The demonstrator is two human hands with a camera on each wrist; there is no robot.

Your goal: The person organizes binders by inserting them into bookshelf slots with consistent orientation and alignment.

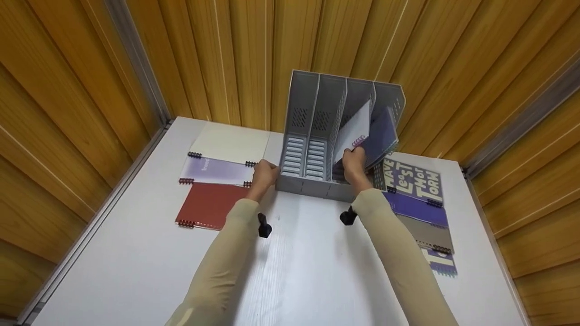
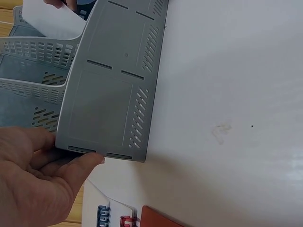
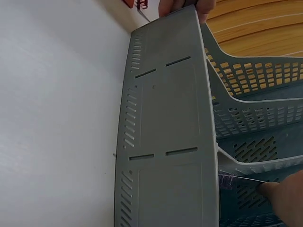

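A grey file organizer with upright compartments stands at the back of the table. My left hand grips its front left corner; in the left wrist view the thumb lies along the front panel. My right hand pinches a white spiral notebook with a pinkish-purple coil, tilted inside the third compartment from the left. In the right wrist view this coil sits just behind the front panel. A dark blue notebook leans in the rightmost compartment.
At the left lie a cream notebook, a lilac notebook and a red notebook, overlapping. On the right overlap a lettered notebook, a purple notebook, a taupe notebook and another lettered one. Wood-panel walls surround the table.
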